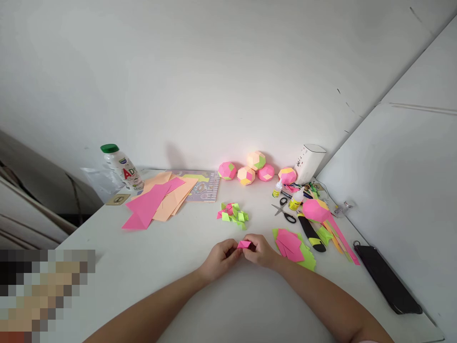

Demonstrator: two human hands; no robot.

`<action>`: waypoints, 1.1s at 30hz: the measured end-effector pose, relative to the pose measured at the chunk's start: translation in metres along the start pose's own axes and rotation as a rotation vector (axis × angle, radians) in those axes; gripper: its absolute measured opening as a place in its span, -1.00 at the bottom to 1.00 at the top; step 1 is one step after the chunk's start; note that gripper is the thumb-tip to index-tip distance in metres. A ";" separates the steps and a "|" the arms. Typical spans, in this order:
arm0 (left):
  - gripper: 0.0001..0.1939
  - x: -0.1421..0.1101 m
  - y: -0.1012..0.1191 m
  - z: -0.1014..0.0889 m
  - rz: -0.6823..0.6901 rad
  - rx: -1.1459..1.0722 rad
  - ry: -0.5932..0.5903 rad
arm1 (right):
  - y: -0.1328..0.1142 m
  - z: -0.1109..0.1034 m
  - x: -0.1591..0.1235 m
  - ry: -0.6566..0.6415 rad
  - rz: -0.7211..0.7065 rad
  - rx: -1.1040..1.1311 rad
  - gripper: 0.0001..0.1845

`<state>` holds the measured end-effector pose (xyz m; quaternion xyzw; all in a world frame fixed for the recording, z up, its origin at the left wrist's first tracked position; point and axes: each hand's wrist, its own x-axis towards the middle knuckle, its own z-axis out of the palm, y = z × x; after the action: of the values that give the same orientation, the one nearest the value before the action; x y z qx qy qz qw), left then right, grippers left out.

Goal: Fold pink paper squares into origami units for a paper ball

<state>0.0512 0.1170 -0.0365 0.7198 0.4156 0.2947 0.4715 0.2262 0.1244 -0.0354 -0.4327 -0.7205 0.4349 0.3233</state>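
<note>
Between my two hands is a small folded piece of pink paper [244, 244], with slanted ends. My left hand [220, 257] pinches its left end, and my right hand [260, 250] grips the right end. Just beyond them lies a small heap of folded green and pink paper pieces [233, 215]. Cut pink and green paper pieces [291, 245] are stacked flat to the right of my right hand.
Several paper balls [246, 175] sit by the wall. Scissors [284, 211], glue bottles [296, 199], a utility knife [311, 232] and a black phone [387, 278] lie right. Left are pink and peach sheets [153, 205], a notebook [210, 186] and a white bottle [121, 166].
</note>
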 end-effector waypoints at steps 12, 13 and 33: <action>-0.73 0.000 0.003 -0.001 -0.022 -0.047 -0.009 | 0.004 -0.001 -0.002 -0.009 0.009 0.062 -0.90; -0.72 0.000 0.005 -0.002 -0.035 -0.070 -0.022 | 0.005 -0.001 -0.002 -0.017 0.006 0.077 -0.91; -0.63 0.002 -0.001 -0.002 -0.102 -0.334 0.061 | 0.005 0.016 -0.013 0.181 -0.353 -0.334 -0.86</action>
<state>0.0501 0.1196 -0.0368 0.6000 0.4111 0.3572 0.5860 0.2202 0.1085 -0.0473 -0.3847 -0.8149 0.2063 0.3813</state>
